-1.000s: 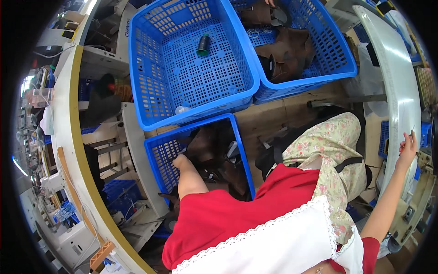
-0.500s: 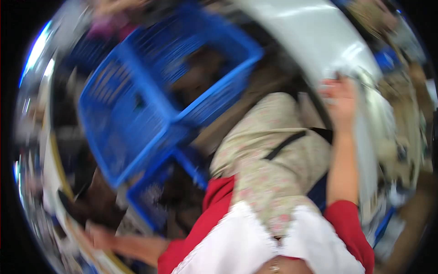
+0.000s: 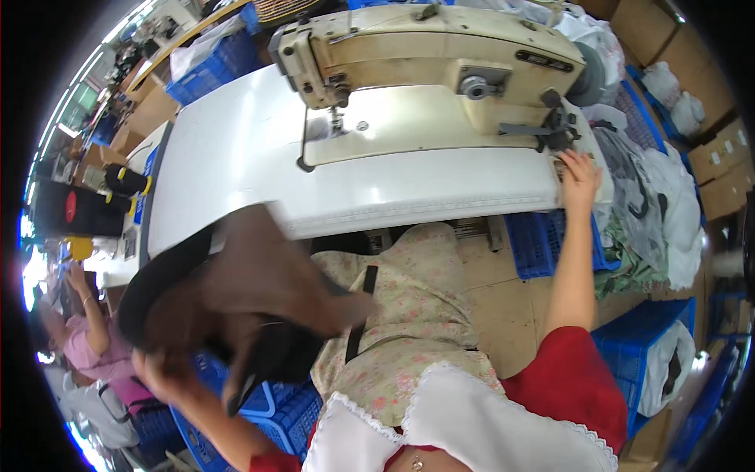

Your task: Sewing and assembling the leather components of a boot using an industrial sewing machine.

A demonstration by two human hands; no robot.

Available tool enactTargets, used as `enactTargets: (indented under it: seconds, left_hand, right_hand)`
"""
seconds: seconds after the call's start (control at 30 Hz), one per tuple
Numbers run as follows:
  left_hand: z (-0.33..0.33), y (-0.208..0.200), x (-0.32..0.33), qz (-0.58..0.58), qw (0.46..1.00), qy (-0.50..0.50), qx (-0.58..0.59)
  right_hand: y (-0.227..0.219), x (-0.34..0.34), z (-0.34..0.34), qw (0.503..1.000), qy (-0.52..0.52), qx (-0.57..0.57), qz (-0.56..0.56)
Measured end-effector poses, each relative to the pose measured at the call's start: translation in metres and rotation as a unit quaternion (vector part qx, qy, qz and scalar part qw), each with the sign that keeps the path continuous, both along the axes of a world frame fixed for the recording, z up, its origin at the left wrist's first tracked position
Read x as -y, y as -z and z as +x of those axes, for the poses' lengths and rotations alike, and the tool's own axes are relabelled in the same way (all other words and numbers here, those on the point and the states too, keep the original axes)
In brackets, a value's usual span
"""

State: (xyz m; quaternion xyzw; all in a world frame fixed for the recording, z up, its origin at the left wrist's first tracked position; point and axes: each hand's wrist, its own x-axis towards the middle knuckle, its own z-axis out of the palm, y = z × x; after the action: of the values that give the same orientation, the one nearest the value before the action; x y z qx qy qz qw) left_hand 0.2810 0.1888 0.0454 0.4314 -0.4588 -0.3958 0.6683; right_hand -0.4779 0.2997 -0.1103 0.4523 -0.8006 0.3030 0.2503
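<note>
My left hand is closed on the lower edge of a brown and black piece of sewn material. The piece is smeared by motion, so its kind cannot be told; it hangs over my lap and the table's front left. At the table's right end my right hand rests with its fingers a little bent and apart, beside the dark bobbin winder. A cream sewing machine stands on the white tabletop. Its needle area is left of the middle, with nothing under it.
Blue baskets stand low at my left, partly behind the piece. Another blue crate is at the right, near heaped fabric and bags. A person in pink sits far left. Cardboard boxes line the right side.
The view has swung from the baskets on the left to the sewing machine. The brown and black piece is now raised in my left hand; my right hand is at the table's right end.
</note>
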Motion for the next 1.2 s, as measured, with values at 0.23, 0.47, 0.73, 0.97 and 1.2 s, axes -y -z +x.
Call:
enactTargets:
  seconds: [0.23, 0.47, 0.73, 0.97, 1.2]
  left_hand:
    - [-0.181, 0.015, 0.086, 0.044, 0.936, 0.349, -0.007]
    - [-0.242, -0.02, 0.085, 0.11, 0.872, 0.448, 0.16]
    - [-0.244, -0.025, 0.098, 0.051, 0.853, 0.496, 0.152]
    - [-0.205, 0.064, 0.119, 0.096, 0.818, 0.555, 0.116]
    - [-0.204, 0.099, 0.126, 0.025, 0.692, 0.711, 0.121]
  right_hand:
    - [0.01, -0.017, -0.043, 0.994, -0.013, 0.094, 0.055]
    - [-0.153, 0.084, 0.24, 0.776, -0.52, 0.355, 0.036]
    - [-0.173, 0.107, 0.274, 0.666, -0.46, 0.556, 0.187]
    - [-0.144, 0.096, 0.285, 0.554, -0.518, 0.651, 0.016]
    - [-0.119, 0.083, 0.303, 0.479, -0.561, 0.675, -0.018]
